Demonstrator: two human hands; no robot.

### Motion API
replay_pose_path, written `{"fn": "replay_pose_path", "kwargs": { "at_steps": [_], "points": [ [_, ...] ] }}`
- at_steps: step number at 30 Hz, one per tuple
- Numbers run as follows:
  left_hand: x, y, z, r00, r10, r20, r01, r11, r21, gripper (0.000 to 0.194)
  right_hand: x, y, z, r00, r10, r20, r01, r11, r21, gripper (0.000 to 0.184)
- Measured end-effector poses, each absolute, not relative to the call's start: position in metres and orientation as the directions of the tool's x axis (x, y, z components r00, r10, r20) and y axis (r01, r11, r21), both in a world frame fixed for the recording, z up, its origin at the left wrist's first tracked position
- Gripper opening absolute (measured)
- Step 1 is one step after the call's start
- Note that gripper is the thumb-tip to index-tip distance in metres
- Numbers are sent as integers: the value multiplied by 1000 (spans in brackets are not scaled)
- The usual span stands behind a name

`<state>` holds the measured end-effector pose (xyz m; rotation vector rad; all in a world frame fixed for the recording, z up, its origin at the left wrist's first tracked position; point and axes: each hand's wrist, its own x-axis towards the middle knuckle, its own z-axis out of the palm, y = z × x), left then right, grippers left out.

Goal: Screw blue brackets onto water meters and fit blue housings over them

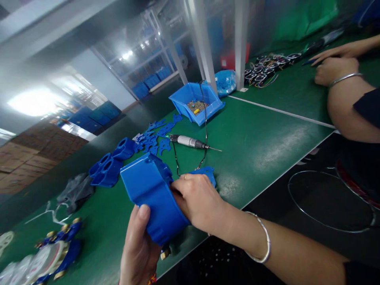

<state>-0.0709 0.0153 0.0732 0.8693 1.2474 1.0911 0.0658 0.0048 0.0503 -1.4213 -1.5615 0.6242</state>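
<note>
I hold a blue plastic housing (151, 194) over the front edge of the green table (252, 142). My left hand (139, 249) grips it from below, thumb pressed on its side. My right hand (197, 200) is closed at the housing's open end, fingers curled inside or against it, with a flat blue plate (204, 173) just behind the knuckles. What the right fingers pinch is hidden. An electric screwdriver (190, 141) lies on the table beyond, its cable looping toward me.
A blue bin (185, 97) of small screws stands at the back. Several flat blue plates (154, 140) and blue housings (108, 168) lie at left. Assembled meters (53, 257) sit at bottom left. A co-worker's hands (335, 65) rest at right by wired parts (264, 69).
</note>
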Motion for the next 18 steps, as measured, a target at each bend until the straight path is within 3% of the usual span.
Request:
{"fn": "replay_pose_path", "kwargs": {
  "at_steps": [5,8,12,15,18],
  "points": [
    [-57,10,76,103,994,-17,-16,19,1000,81,73,8,43,126,971,201,260,163,-952,15],
    [-49,13,84,200,978,53,69,-68,995,95,79,11,41,133,975,179,170,156,-973,15],
    [-52,19,91,299,944,139,261,-220,940,102,87,16,39,138,976,167,-162,189,-969,38],
    [-58,22,90,360,915,182,378,-321,868,103,92,18,36,-22,992,125,-435,103,-894,49],
    [-63,23,87,349,911,218,452,-368,812,103,99,20,32,-203,979,9,-513,-98,-853,59]
  ]
}}
